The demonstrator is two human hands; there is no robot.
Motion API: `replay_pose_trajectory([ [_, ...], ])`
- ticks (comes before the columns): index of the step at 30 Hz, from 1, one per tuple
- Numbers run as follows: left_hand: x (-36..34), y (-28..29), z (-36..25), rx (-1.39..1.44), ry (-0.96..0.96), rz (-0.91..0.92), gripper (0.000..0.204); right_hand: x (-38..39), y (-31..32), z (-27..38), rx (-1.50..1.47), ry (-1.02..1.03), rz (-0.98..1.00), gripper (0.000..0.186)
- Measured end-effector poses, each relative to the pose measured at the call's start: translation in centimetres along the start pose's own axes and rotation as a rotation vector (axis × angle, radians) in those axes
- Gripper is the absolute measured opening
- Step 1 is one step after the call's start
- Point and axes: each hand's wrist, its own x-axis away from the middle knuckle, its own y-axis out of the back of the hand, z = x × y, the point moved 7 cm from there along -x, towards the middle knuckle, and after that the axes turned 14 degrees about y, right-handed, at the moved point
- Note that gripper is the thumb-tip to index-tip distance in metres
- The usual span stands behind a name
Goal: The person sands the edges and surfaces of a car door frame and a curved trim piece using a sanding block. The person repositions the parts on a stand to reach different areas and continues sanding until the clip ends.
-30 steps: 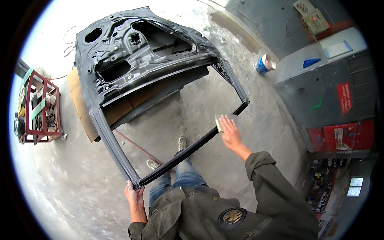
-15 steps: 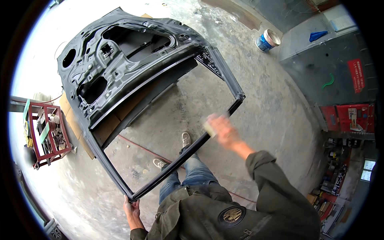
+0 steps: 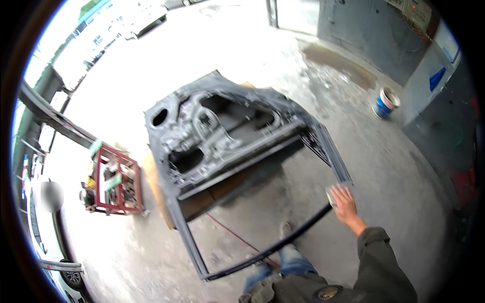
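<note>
A dark grey car door shell (image 3: 242, 136) lies inner side up, its window frame reaching toward me. My right hand (image 3: 345, 206) is at the right end of the frame's near bar (image 3: 283, 243), close to the right corner. Its fingers lie over a pale, flat pad (image 3: 331, 198), pressed against the bar; blur hides just what kind of pad it is. My left hand is out of view; the frame's left corner (image 3: 206, 276) shows no hand on it.
Brown cardboard (image 3: 164, 194) lies under the door. To the left stands a red metal rack (image 3: 118, 179) with assorted items. A blue-and-white bucket (image 3: 385, 103) sits by the grey cabinet (image 3: 429, 116) at far right. A red hose (image 3: 230, 231) crosses the concrete floor near my feet.
My right hand has slid with the pad along the near bar toward its right corner. The head view has swung up and left, and my left hand has left the picture.
</note>
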Motion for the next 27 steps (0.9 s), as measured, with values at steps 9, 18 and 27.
replay_pose_trajectory([
  [9,-1.1,-2.5,-3.7,0.301,-0.149,-0.013,0.037,1.0,-3.9,13.2,-0.077,0.105,0.024,0.065],
  [18,-2.3,-4.7,1.4,0.471,-0.228,0.070,0.035,1.6,-10.5,33.5,-0.175,0.424,0.058,0.064],
  [27,-2.0,-5.5,1.9,0.499,-0.265,0.094,0.033,-1.2,-12.3,48.2,-0.266,0.600,-0.004,0.061],
])
